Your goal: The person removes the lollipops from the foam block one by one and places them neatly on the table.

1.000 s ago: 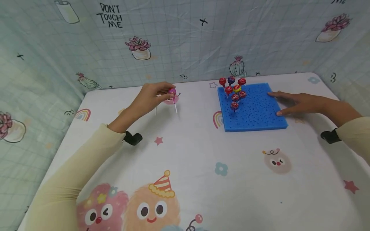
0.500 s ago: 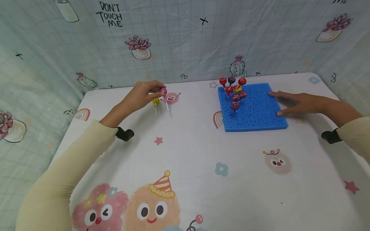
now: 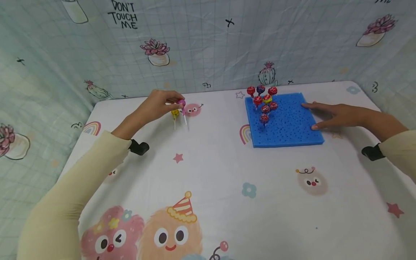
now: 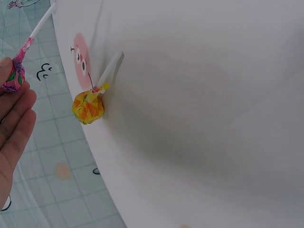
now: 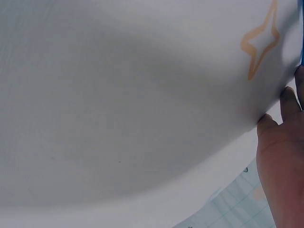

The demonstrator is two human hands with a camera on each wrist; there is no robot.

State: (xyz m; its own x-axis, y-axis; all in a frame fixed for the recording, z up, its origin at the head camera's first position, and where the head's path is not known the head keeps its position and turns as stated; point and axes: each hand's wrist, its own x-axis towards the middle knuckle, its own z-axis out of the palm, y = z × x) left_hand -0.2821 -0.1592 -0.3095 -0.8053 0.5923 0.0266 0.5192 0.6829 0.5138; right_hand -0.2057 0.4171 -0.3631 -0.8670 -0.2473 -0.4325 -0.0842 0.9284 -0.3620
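My left hand (image 3: 161, 103) pinches a pink-wrapped lollipop (image 3: 182, 103) by its candy head, the white stick pointing down, over the far left part of the table. Just below and beside those fingers lies a yellow lollipop (image 3: 175, 112) on the table; the left wrist view shows the yellow lollipop (image 4: 88, 107) apart from the hand. At the right, a blue foam board (image 3: 286, 126) dotted with small holes bears several lollipops (image 3: 264, 107), mostly red, standing in its left part. My right hand (image 3: 338, 115) touches the board's right edge with fingers and thumb spread.
A white tablecloth (image 3: 214, 159) printed with cartoon figures covers the table. Behind its far edge hangs a pale green curtain (image 3: 201, 54) with cactus prints, which also closes in both sides.
My left hand has moved left with the pink lollipop, mostly in the first half second. The yellow lollipop's head, hidden behind the hand before, now shows. The right hand stays at the board.
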